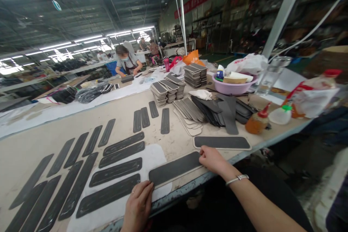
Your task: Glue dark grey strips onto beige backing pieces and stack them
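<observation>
A long dark grey strip (174, 169) with rounded corners and a pale edge lies near the table's front edge. At its left end my left hand (139, 201) has its fingers pressed together on the corner. My right hand (212, 160), with a bracelet on the wrist, pinches the right end. Just behind lies a similar pale-edged panel (221, 143). To the left, several glossy dark strips (115, 171) rest on a white sheet (160, 154), their surfaces looking wet. More dark strips (76, 150) lie in rows on the table.
Stacks of pale-edged panels (167, 88) and a fanned pile (189, 112) stand farther back. A purple basin (233, 86), an amber-filled bottle (256, 121) and a green-capped bottle (281, 115) are on the right. Across the table a person (127, 61) works.
</observation>
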`<act>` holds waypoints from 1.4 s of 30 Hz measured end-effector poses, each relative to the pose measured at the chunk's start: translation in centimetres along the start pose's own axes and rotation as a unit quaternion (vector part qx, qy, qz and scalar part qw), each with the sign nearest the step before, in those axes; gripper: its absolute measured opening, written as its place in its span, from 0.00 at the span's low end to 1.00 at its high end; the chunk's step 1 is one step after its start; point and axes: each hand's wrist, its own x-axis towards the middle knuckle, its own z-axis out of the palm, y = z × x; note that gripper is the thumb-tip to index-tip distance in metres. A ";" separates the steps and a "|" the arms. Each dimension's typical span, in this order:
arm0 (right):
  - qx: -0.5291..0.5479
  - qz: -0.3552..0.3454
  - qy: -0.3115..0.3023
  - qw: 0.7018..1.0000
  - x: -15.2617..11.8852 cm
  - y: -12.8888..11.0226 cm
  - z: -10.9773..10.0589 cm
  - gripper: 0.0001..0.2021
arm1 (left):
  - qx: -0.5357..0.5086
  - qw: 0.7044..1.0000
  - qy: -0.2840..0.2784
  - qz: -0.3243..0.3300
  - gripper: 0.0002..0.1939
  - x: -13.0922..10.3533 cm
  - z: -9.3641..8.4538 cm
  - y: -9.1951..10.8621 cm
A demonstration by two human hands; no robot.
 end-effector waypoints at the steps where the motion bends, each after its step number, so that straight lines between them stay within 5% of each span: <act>1: 0.000 -0.001 0.000 1.000 0.0 0.0 0.0 0.08 | -0.002 1.000 -0.001 -0.002 0.11 0.1 -0.1 0.1; 14: -0.005 -0.031 -0.032 0.999 0.3 0.8 0.0 0.06 | -0.016 0.996 -0.030 -0.087 0.10 0.6 -1.0 1.8; 31: -0.009 -0.017 -0.034 0.999 0.3 0.5 0.0 0.07 | -0.016 0.994 -0.071 -0.085 0.10 1.2 -1.3 2.3; 42: -0.005 -0.012 -0.013 1.000 -0.3 0.1 -0.3 0.09 | 0.009 0.998 -0.054 -0.011 0.10 0.6 -0.5 1.0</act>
